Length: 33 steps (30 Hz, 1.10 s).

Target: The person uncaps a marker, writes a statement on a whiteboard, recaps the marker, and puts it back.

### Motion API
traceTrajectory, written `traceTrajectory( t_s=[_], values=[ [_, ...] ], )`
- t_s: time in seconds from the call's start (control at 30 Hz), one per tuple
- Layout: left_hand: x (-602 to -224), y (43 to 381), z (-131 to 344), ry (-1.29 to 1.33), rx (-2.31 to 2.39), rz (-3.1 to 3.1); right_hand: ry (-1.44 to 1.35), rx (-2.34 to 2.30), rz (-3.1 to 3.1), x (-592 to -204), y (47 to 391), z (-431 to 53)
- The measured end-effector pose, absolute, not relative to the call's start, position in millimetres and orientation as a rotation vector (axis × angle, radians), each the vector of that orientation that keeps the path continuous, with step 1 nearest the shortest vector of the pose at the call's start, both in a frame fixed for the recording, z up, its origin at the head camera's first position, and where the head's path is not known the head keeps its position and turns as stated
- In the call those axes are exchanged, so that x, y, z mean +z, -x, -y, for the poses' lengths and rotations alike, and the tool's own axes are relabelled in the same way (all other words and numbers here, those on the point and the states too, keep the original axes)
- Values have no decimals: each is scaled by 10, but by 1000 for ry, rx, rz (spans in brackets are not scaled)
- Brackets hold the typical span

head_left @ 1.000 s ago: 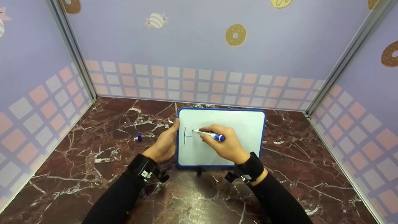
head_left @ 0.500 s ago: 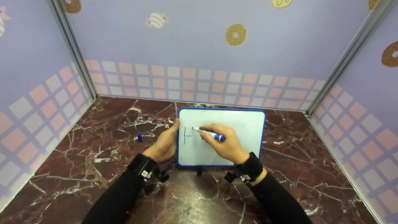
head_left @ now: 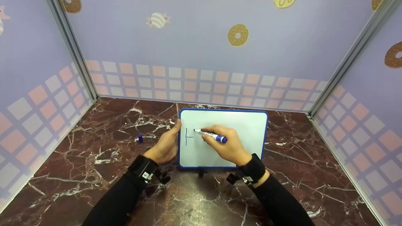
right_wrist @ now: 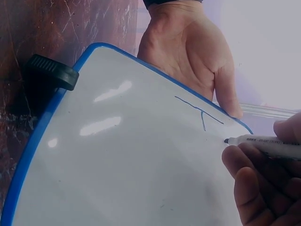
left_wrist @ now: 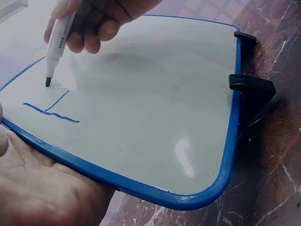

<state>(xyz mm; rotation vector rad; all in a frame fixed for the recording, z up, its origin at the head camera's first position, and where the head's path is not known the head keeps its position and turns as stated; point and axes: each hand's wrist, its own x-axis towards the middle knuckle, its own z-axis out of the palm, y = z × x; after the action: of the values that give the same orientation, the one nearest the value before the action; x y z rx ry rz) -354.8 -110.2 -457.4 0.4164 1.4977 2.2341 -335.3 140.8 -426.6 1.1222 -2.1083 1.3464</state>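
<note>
A blue-framed whiteboard (head_left: 226, 153) stands tilted on the table, with a vertical blue stroke and a short crossbar on its left part. My left hand (head_left: 166, 142) grips its left edge, the thumb (head_left: 177, 125) at the frame and the fingers hidden behind the board. My right hand (head_left: 227, 142) pinches a white marker (head_left: 210, 135) with a blue end, also plain in the left wrist view, where the marker (left_wrist: 59, 40) points down at the board. Its dark tip is right of the strokes, at or just off the surface; I cannot tell which.
A blue marker cap (head_left: 140, 138) stands on the dark marbled table (head_left: 103, 144), left of my left hand. Black feet (left_wrist: 251, 87) hold the board's lower edge. Patterned lilac walls (head_left: 201, 47) enclose the back and sides.
The marker tip has moved slightly up the board in my right hand since a second ago. My left hand, the board and the cap stay in place, and the strokes look the same.
</note>
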Motion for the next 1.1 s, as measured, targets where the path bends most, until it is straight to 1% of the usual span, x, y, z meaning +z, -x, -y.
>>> traceTrajectory(
  t_s=[0.53,0.77,1.1],
  values=[
    [-4573,3548,1115,-381,2236,-1510,-1186,1355,2151,-4262,3354,-1431],
    [-4580,3558,1123,-414,2235,-1500,-1177,1341,2208,-4236,3334,-1444],
    [-4571,3545,1121,-383,2243,-1515,-1192,1333,2240,-4241,3335,-1442]
  ],
)
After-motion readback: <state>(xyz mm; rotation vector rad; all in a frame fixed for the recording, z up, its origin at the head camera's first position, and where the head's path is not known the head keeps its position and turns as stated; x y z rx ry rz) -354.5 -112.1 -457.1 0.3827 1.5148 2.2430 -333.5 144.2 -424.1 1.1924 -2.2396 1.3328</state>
